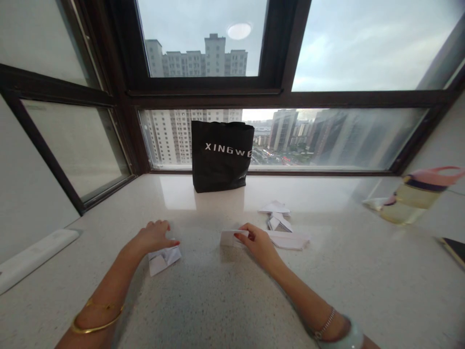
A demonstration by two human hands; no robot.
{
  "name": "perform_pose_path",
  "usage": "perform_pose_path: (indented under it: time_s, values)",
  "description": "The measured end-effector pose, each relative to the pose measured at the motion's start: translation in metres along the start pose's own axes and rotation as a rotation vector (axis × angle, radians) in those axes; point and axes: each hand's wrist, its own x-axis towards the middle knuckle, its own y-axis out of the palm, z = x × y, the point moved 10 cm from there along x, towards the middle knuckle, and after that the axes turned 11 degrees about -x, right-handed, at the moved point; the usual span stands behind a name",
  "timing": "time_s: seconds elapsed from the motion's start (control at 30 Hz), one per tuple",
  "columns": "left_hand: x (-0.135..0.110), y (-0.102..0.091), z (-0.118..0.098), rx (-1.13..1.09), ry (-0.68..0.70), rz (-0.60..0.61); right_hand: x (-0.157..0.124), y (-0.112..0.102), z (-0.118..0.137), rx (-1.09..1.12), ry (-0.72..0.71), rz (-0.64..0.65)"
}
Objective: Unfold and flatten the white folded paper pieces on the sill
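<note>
My left hand [155, 237] hovers over or rests on a folded white paper piece [162, 261] at the left of the counter. Its thumb and fingers are apart, with a gap between them. Between the thumb and fingers of my right hand [257, 242] is a white paper strip [228, 238], pinched near its right end. Just beyond that hand, to the right, lie more white paper strips [290, 240]. Behind these, several folded paper pieces [279, 221] are gathered in a small loose pile.
A black bag [222, 167] with white lettering stands upright by the window. At the right are a bottle [410, 201] with a pink lid and a dark flat object [454, 251]. A long white object [38, 254] lies along the left side of the speckled counter [203, 305].
</note>
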Motion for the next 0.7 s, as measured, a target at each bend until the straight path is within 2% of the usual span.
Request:
perform_pose_path:
  time_s: [0.07,0.1,0.17,0.23,0.3,0.4,0.5,0.57,0.7]
  values:
    - [-0.008,-0.003,0.024,0.100,-0.068,0.084,0.000,0.003,0.002,-0.003,0.000,0.026]
    - [-0.011,-0.003,0.030,0.109,-0.070,0.109,-0.001,0.004,0.001,0.008,0.007,0.032]
    - [-0.011,0.002,0.027,0.047,-0.035,0.135,-0.001,0.007,0.000,0.073,0.021,0.059]
    - [-0.006,0.009,0.008,-0.088,0.033,0.132,-0.002,0.016,0.002,0.209,0.024,0.132]
    - [0.000,0.020,-0.023,-0.262,0.122,0.143,-0.006,0.025,0.008,0.363,0.017,0.214]
    - [0.005,0.051,-0.070,-0.581,0.164,0.295,-0.009,0.029,0.016,0.471,0.000,0.257]
    - [0.007,0.078,-0.105,-0.776,0.224,0.390,-0.007,0.028,0.015,0.468,-0.006,0.246]
    - [0.008,0.091,-0.113,-0.871,0.233,0.393,-0.005,0.026,0.010,0.439,-0.006,0.236]
    - [0.011,0.104,-0.104,-0.977,0.216,0.341,-0.001,0.015,-0.005,0.203,0.006,0.142]
